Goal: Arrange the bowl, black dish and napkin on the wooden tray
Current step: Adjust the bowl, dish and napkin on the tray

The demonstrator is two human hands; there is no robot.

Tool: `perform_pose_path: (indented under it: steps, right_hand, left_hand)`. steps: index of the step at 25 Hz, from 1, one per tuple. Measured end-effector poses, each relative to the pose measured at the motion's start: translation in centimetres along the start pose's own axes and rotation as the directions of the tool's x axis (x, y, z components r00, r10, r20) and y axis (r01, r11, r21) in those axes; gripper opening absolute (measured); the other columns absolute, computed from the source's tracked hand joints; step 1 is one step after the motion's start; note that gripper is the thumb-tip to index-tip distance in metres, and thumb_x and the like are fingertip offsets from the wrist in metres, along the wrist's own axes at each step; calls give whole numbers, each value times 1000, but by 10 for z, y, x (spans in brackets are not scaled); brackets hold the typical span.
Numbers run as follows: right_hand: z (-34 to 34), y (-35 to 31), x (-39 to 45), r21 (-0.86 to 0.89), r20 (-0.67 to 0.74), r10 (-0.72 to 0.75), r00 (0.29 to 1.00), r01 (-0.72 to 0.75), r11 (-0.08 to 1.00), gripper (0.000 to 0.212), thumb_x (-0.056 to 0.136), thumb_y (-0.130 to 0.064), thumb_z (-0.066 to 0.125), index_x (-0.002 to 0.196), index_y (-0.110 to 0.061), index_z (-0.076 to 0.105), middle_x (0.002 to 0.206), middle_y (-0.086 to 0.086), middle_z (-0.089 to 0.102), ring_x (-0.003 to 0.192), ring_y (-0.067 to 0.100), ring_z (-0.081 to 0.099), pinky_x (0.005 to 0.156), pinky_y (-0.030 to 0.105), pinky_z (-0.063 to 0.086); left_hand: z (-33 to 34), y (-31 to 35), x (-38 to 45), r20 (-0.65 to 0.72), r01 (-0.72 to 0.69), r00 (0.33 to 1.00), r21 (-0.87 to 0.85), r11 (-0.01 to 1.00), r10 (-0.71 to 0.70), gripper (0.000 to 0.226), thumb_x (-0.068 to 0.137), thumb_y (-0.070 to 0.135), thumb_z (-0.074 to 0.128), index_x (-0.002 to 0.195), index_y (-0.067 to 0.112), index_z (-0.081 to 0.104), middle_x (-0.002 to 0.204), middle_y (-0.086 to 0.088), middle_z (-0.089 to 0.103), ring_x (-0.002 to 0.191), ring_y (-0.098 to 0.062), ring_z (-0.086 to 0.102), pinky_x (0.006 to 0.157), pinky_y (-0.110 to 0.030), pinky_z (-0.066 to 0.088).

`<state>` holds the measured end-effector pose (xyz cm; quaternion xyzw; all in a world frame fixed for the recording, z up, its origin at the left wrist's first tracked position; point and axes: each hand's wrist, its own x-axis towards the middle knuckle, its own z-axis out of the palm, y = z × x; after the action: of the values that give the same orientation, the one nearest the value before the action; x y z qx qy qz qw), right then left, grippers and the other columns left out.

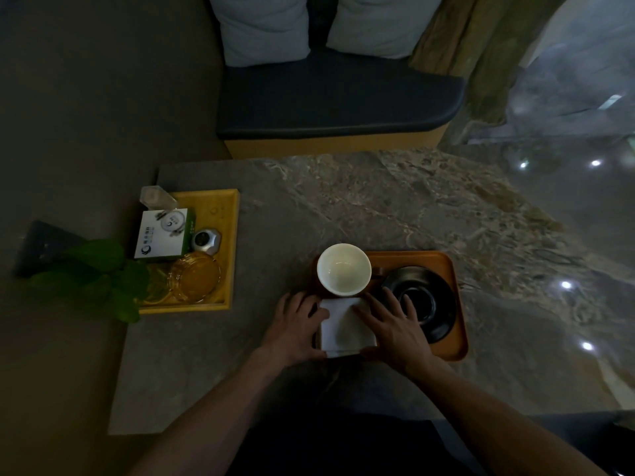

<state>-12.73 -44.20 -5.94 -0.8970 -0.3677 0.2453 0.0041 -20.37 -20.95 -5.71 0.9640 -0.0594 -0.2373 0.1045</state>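
Note:
An orange-brown wooden tray [419,261] lies on the stone table. A white bowl [344,269] stands upright at its far left corner. The black dish [424,302] rests on the tray's right half. A folded white napkin [343,326] lies at the tray's near left corner. My left hand [295,329] grips the napkin's left edge, thumb at its near corner. My right hand [395,326] lies flat on the napkin's right side, fingers spread, some reaching over the black dish's rim.
A yellow tray [231,235] at the table's left holds a green-white box [165,235], a glass ashtray [195,276] and a small metal object [205,241]. A leafy plant [103,273] overhangs it. A cushioned bench [336,104] stands beyond the table.

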Motion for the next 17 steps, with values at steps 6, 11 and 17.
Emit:
perform_pose_path:
  steps: [6,11,17]
  right_hand:
    - [0,0,-1,-4,5,9,1000,-9,1000,93,78,-67,59,152,-36,11,163,3,7,148,36,-5,113,65,-2]
    - [-1,-2,-2,-10,1,17,1000,-17,1000,93,78,-66,60,151,-36,12,162,3,10,148,37,-4,113,66,0]
    - [0,-2,-4,-5,4,24,1000,-24,1000,91,79,-65,59,151,-36,12,162,4,10,147,37,-3,114,66,0]
  left_hand:
    - [-2,-1,1,19,0,1000,2,1000,0,86,72,75,58,143,32,33,156,-3,25,146,-27,14,119,-55,7]
    - [2,0,0,24,12,1000,-7,1000,-12,91,69,78,57,144,32,32,157,-2,23,147,-27,10,118,-57,5]
    - [5,1,3,-7,-15,1000,9,1000,15,88,71,78,51,143,30,33,155,-5,27,144,-29,17,118,-56,7]
